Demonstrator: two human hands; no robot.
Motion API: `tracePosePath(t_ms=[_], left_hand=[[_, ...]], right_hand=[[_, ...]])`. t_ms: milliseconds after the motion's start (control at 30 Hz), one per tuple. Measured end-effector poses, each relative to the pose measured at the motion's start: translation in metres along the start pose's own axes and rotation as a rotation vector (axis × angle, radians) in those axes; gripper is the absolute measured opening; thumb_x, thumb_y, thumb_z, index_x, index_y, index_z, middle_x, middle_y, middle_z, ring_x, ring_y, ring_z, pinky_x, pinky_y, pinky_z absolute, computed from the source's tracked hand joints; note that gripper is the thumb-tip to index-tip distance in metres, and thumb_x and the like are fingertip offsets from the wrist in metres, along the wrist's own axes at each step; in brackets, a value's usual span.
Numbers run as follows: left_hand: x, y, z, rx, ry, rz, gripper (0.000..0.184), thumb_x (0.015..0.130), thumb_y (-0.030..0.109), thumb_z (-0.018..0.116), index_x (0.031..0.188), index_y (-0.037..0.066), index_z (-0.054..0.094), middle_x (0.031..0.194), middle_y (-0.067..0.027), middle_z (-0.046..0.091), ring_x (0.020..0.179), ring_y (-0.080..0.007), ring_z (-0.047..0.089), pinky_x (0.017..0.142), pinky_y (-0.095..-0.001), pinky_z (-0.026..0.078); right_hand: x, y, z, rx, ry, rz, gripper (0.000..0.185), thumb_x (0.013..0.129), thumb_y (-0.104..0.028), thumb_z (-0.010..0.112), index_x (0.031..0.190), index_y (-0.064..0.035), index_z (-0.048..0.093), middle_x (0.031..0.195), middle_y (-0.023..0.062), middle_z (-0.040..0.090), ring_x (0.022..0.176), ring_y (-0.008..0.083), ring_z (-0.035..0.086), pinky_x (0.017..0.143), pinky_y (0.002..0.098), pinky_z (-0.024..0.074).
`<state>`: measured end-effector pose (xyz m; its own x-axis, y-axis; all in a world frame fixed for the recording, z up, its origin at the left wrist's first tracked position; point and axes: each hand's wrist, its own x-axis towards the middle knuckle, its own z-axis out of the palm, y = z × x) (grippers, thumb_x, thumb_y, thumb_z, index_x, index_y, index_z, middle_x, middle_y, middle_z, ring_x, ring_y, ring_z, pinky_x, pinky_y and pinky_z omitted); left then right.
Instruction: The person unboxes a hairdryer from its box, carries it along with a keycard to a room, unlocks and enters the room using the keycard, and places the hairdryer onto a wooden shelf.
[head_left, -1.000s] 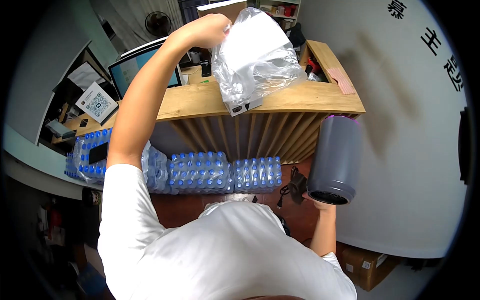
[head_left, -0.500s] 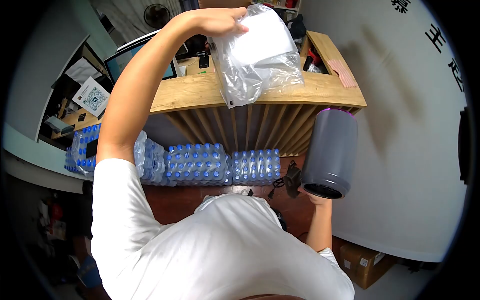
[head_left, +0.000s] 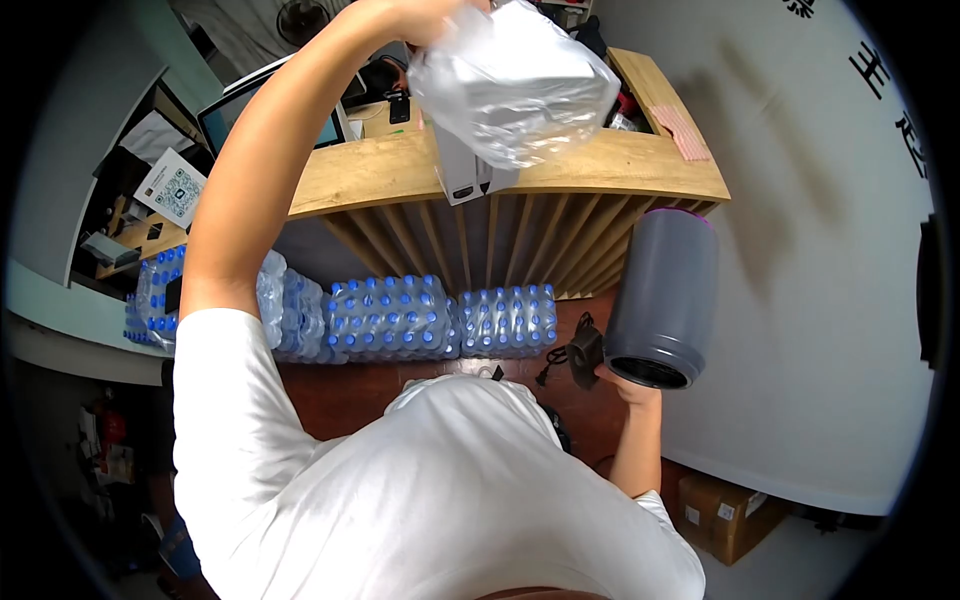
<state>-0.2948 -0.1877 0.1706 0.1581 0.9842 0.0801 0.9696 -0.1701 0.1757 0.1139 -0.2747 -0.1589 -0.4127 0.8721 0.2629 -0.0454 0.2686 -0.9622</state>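
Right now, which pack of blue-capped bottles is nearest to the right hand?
The rightmost pack of blue-capped bottles. It ends the row; the neighbouring pack and the others lie farther left, so farther from the right hand.

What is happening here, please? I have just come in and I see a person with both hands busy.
A person's left hand, a little blurred, holds a clear plastic bag at its upper edge. The bag seems to cover the upper part of a white box at the wooden counter; the box's lower part shows bare. The right hand holds up a grey cylinder by its near end, off to the right.
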Motion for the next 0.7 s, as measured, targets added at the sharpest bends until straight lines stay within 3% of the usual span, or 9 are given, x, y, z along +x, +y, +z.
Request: tracePosePath(t_ms=[267,367,567,700], left_hand=[[0.014,-0.004,0.015,0.031,0.03,0.01,0.039,0.081,0.018,0.057,0.113,-0.004,0.057,0.112,-0.0224,0.063,0.104,-0.0312,0.061,0.087,-0.0388,0.048],[0.011,-0.004,0.017,0.028,0.042,-0.006,0.037,0.081,0.018,0.057,0.112,-0.003,0.059,0.11,-0.0222,0.063,0.103,-0.0317,0.062,0.086,-0.0393,0.049],[0.016,-0.004,0.016,0.029,0.065,-0.01,0.035,0.08,0.017,0.058,0.109,-0.001,0.061,0.107,-0.0217,0.064,0.101,-0.0326,0.062,0.084,-0.0403,0.049],[0.02,-0.003,0.018,0.076,0.081,-0.007,0.034,0.079,0.017,0.058,0.108,-0.001,0.062,0.104,-0.0214,0.065,0.099,-0.0333,0.063,0.083,-0.0409,0.05]], right_hand=[[-0.008,0.025,-0.004,0.099,0.095,0.05,0.047,0.055,-0.009,0.09,0.095,-0.0078,0.066,0.091,-0.0007,0.062,0.083,0.0171,0.057,0.075,0.0317,0.0477],[-0.007,0.025,-0.009,0.073,0.0,-0.044,0.047,0.056,-0.004,0.086,0.098,-0.0073,0.065,0.092,-0.0002,0.062,0.085,0.0172,0.057,0.078,0.0321,0.0476],[0.007,-0.02,0.01,0.157,-0.031,0.173,0.05,0.058,-0.005,0.078,0.106,-0.0034,0.062,0.102,0.0038,0.06,0.096,0.0193,0.056,0.086,0.0339,0.0458],[0.015,-0.033,0.015,0.13,-0.06,0.026,0.053,0.061,0.001,0.084,0.11,-0.001,0.064,0.104,0.0081,0.067,0.094,0.0198,0.063,0.083,0.0333,0.0517]])
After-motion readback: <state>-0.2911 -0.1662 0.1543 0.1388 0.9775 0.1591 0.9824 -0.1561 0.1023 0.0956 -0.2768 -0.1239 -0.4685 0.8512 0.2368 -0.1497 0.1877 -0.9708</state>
